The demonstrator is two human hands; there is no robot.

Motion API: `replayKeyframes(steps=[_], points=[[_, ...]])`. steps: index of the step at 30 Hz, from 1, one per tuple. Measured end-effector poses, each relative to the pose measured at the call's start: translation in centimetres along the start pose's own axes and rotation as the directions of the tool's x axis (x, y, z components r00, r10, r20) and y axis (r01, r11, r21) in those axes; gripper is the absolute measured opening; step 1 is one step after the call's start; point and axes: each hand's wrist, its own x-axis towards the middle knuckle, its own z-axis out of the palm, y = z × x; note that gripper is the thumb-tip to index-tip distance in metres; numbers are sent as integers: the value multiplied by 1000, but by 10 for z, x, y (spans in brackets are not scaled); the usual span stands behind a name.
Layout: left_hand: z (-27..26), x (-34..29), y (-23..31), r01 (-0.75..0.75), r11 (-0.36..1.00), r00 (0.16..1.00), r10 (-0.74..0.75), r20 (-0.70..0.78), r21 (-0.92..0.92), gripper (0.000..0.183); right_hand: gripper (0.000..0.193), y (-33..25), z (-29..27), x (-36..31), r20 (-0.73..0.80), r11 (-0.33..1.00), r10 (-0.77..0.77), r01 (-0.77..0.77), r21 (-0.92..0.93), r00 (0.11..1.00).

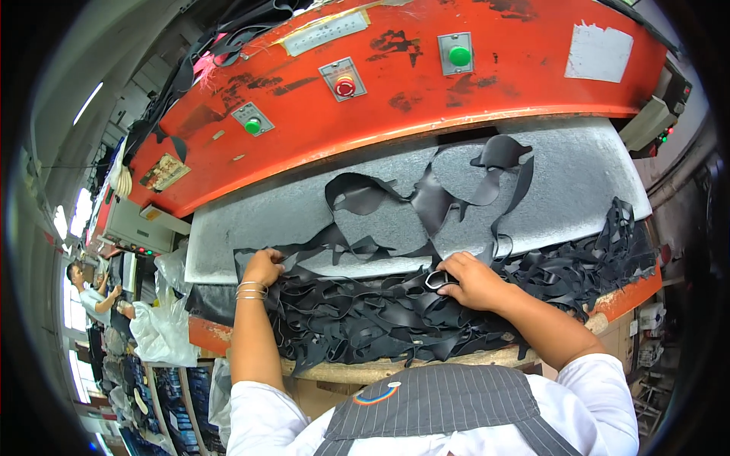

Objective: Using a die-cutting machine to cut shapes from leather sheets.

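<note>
A cut-out web of black leather-like sheet [432,204] lies across the pale cutting board [612,163], with large openings showing the board through it. At the board's near left edge, my left hand [262,267] is closed on the left end of this sheet, fingers curled over it. My right hand [470,281], at the near edge right of the middle, is closed on a small ring-shaped metal cutting die [436,280]. Below both hands is a thick heap of black scraps [380,319], in strips and curls. What lies under my right fingers is hidden.
A red press beam [304,121] spans the far side, carrying two green buttons [459,56] and a red stop button [344,86]. Control boxes stand at both ends. White plastic bags [163,327] hang at left. Farther left, another person [95,296] works.
</note>
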Motion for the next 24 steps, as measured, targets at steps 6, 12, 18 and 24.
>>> replayKeyframes(steps=[6, 12, 18, 24], points=[[33, 24, 61, -266, 956, 934, 225, -276, -120, 62, 45, -11, 15, 8, -115, 995, 45, -54, -81, 992], [21, 69, 23, -257, 882, 966, 250, -70, -395, 29, 41, -41, 22, 23, -111, 984, 176, -177, 3, 978], [-76, 57, 3, -105, 624, 918, 360, 166, -774, 28, 43, -83, -11, 45, -186, 985, 147, -160, -57, 972], [-74, 78, -38, -68, 696, 903, 348, 252, -715, 27, 43, -99, 5, 63, -81, 965, 189, -201, -168, 979]])
